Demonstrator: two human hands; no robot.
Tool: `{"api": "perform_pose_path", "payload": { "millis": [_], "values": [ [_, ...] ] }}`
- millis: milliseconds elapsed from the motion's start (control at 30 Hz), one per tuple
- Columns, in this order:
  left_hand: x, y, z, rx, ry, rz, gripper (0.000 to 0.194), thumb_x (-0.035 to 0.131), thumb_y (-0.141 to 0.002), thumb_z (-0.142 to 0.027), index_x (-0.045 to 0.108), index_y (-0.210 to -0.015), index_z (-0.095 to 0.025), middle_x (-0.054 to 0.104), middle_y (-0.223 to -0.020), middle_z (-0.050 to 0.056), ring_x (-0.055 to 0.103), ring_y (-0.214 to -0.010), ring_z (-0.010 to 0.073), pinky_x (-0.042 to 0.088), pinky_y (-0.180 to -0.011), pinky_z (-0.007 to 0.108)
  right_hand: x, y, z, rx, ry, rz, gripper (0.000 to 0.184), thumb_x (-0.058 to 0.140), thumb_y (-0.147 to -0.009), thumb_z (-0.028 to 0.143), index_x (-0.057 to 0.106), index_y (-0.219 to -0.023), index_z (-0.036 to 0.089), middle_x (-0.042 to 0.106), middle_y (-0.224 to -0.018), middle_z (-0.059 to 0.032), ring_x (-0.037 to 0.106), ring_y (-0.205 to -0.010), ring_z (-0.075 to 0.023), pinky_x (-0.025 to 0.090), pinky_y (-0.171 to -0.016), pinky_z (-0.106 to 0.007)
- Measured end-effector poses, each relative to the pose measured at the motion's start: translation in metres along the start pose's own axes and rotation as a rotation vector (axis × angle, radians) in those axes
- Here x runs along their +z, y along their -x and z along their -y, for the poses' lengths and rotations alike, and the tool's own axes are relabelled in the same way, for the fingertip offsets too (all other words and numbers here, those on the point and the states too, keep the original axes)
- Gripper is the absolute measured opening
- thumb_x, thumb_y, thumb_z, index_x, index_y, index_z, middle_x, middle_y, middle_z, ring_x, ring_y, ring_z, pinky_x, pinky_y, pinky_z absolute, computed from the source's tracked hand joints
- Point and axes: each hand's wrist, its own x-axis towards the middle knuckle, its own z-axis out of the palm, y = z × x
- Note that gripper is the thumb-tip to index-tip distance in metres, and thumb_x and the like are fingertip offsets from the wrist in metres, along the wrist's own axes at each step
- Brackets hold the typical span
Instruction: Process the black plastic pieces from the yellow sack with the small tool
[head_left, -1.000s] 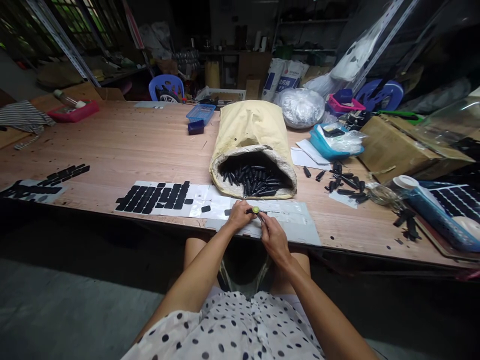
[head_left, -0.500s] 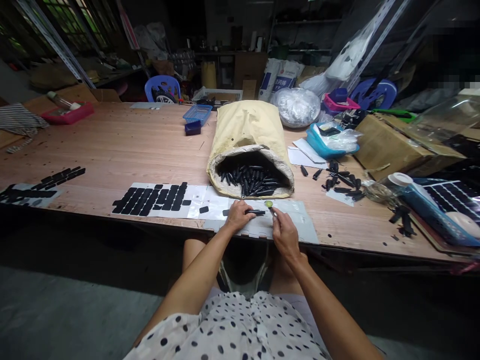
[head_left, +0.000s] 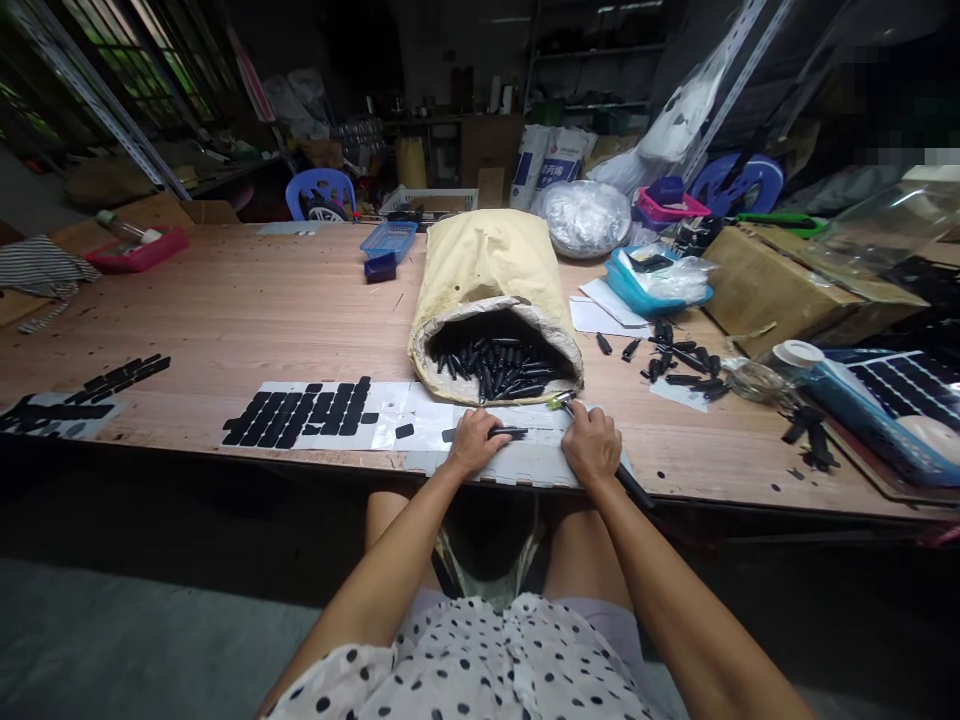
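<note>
We find the left hand (head_left: 474, 441) closed on a black piece (head_left: 514, 432) over the grey sheet (head_left: 536, 468), and the right hand (head_left: 591, 445) wrapped round a dark-handled tool (head_left: 636, 488), its greenish head near the lip of the yellow sack (head_left: 491, 255). In our judgement, a careless swing could catch that lip and spill the loose pieces (head_left: 501, 372), or a slack left grip could let the piece roll. We read "丙烯" on a white bag (head_left: 562, 150) behind; its smaller print is illegible.
</note>
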Motion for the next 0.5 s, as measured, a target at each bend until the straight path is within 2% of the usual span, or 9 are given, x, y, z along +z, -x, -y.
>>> {"api": "perform_pose_path", "payload": {
  "millis": [67,133,200,267,300,367,433,500],
  "values": [
    [-0.001,0.015,-0.003,0.065,0.006,0.008,0.015,0.063,-0.09,-0.032,0.07,-0.097,-0.022,0.066,-0.098,0.006,0.055,-0.099,0.0237,0.044,-0.092,0.038,0.0,0.001,0.001,-0.009,0.009,0.0,0.036,0.046,-0.092,0.018,0.067,-0.121,0.021,0.057,-0.091,-0.0102,0.048,-0.087,-0.0221,0.025,-0.064,-0.031],
    [0.004,0.042,-0.005,0.179,0.032,0.082,0.02,0.057,-0.093,-0.036,0.069,-0.102,-0.022,0.068,-0.097,0.008,0.058,-0.096,0.0229,0.045,-0.09,0.036,0.0,0.001,0.001,-0.022,0.015,-0.002,0.036,0.046,-0.091,0.019,0.066,-0.122,0.021,0.057,-0.091,-0.0102,0.047,-0.087,-0.0222,0.025,-0.064,-0.031],
    [0.015,0.077,-0.003,0.298,0.059,0.247,0.027,0.053,-0.095,-0.041,0.068,-0.106,-0.022,0.07,-0.095,0.008,0.062,-0.093,0.0217,0.046,-0.089,0.034,0.001,0.001,0.0,-0.027,0.024,-0.005,0.036,0.046,-0.091,0.02,0.065,-0.122,0.02,0.057,-0.091,-0.0106,0.048,-0.087,-0.0226,0.026,-0.064,-0.031],
    [0.03,0.109,0.003,0.319,0.049,0.424,0.029,0.052,-0.095,-0.044,0.069,-0.108,-0.023,0.072,-0.095,0.008,0.065,-0.092,0.0208,0.047,-0.088,0.031,0.003,0.001,0.0,-0.026,0.032,-0.006,0.036,0.046,-0.092,0.02,0.064,-0.123,0.019,0.057,-0.092,-0.0112,0.048,-0.087,-0.023,0.026,-0.064,-0.031],
    [0.037,0.12,0.007,0.26,0.026,0.487,0.029,0.052,-0.095,-0.043,0.069,-0.109,-0.024,0.073,-0.096,0.007,0.067,-0.093,0.0208,0.048,-0.088,0.031,0.003,0.001,0.0,-0.028,0.035,-0.006,0.037,0.045,-0.092,0.019,0.065,-0.123,0.019,0.058,-0.092,-0.0114,0.048,-0.087,-0.0231,0.026,-0.064,-0.031],
    [0.051,0.131,0.017,0.008,-0.059,0.574,0.027,0.054,-0.093,-0.04,0.069,-0.109,-0.025,0.075,-0.103,0.007,0.068,-0.101,0.0228,0.049,-0.091,0.031,0.004,0.001,0.0,-0.032,0.04,-0.007,0.037,0.044,-0.092,0.019,0.064,-0.123,0.019,0.058,-0.092,-0.0114,0.049,-0.088,-0.0231,0.026,-0.064,-0.031],
    [0.061,0.129,0.026,-0.299,-0.144,0.626,0.028,0.054,-0.092,-0.035,0.069,-0.113,-0.024,0.074,-0.113,0.009,0.067,-0.111,0.0264,0.05,-0.095,0.034,0.005,0.001,0.0,-0.036,0.044,-0.01,0.036,0.046,-0.091,0.019,0.064,-0.123,0.019,0.058,-0.092,-0.0111,0.049,-0.088,-0.023,0.027,-0.065,-0.031],
    [0.066,0.12,0.033,-0.483,-0.179,0.65,0.033,0.052,-0.091,-0.027,0.069,-0.119,-0.02,0.072,-0.118,0.013,0.067,-0.114,0.0304,0.05,-0.095,0.038,0.005,0.0,0.0,-0.035,0.048,-0.016,0.036,0.048,-0.09,0.02,0.064,-0.122,0.019,0.058,-0.092,-0.0109,0.049,-0.088,-0.0229,0.027,-0.065,-0.031]
  ]
}}
